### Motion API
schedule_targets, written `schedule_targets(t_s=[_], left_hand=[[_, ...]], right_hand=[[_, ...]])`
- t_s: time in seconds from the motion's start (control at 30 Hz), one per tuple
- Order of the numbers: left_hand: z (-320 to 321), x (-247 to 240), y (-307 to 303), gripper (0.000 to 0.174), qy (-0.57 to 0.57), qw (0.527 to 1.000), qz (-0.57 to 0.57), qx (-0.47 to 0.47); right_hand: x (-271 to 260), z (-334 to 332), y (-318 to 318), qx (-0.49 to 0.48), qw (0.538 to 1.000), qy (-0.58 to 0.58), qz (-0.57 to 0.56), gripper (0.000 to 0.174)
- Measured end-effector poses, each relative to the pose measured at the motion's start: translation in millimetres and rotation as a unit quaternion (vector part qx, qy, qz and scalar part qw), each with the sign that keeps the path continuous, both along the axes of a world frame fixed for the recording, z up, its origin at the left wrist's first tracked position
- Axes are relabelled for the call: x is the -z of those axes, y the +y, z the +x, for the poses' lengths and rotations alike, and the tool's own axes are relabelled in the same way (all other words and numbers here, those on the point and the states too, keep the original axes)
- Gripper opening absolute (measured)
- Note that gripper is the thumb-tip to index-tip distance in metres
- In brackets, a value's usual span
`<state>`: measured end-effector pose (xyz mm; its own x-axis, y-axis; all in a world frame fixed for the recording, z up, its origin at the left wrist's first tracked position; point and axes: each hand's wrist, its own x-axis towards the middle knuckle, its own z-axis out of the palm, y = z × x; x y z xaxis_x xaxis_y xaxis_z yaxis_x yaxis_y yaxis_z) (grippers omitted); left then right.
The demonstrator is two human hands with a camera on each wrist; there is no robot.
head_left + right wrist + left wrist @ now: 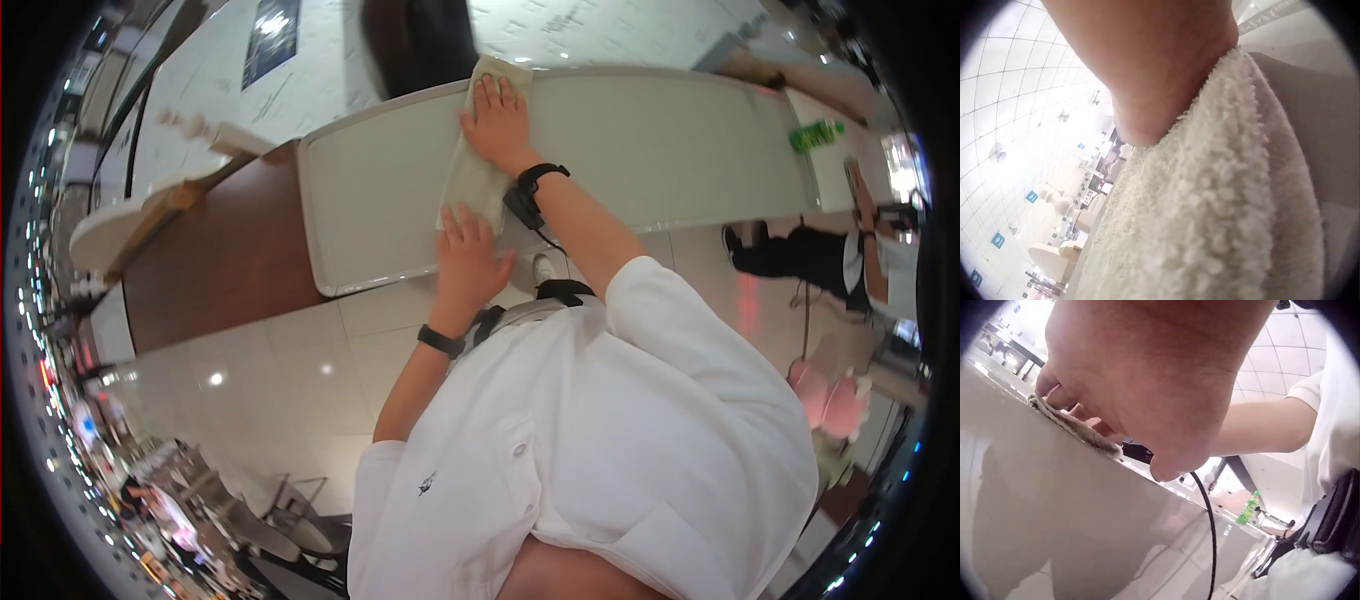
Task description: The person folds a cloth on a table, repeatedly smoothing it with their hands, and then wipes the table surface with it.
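Observation:
A cream fluffy towel (474, 178), folded into a long strip, lies across a glossy pale tabletop (640, 150). My right hand (500, 125) lies flat with spread fingers on its far end, by the table's far edge. Its thick looped pile fills much of the right wrist view, with the right hand (1154, 69) resting on top. At the towel's near end my left hand (468, 265) touches it with extended fingertips, the thumb held out to the side. In the left wrist view, the back of the left hand (1141, 375) hides part of the towel (1075, 428).
A brown wooden surface (220, 255) adjoins the tabletop on the left, with a pale turned post (215, 132) beyond it. A green bottle (816, 135) stands at the right end. Another person (810, 262) is at the right. A black cable (1210, 531) hangs by the left hand.

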<state>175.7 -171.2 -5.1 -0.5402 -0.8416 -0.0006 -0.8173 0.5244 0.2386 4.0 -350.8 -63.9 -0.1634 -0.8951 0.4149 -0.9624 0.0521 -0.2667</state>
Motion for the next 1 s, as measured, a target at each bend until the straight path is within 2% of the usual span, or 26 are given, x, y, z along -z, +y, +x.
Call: schedule_targets(t_s=[0.37, 0.57, 0.77, 1.0], left_hand=[[-165, 2, 42, 0.082, -0.003, 0.979, 0.004, 0.203], [-225, 5, 53, 0.080, 0.011, 0.954, 0.002, 0.300], [-264, 2, 50, 0.065, 0.022, 0.931, -0.018, 0.365], [-257, 8, 36, 0.046, 0.034, 0.934, -0.064, 0.350]], right_hand=[[-8, -228, 107, 0.193, 0.979, -0.008, 0.064, 0.069], [-4, -315, 182, 0.346, 0.933, -0.027, 0.096, 0.070], [-12, -346, 233, 0.462, 0.875, -0.071, 0.126, 0.074], [-16, -332, 216, 0.525, 0.835, -0.113, 0.120, 0.074]])
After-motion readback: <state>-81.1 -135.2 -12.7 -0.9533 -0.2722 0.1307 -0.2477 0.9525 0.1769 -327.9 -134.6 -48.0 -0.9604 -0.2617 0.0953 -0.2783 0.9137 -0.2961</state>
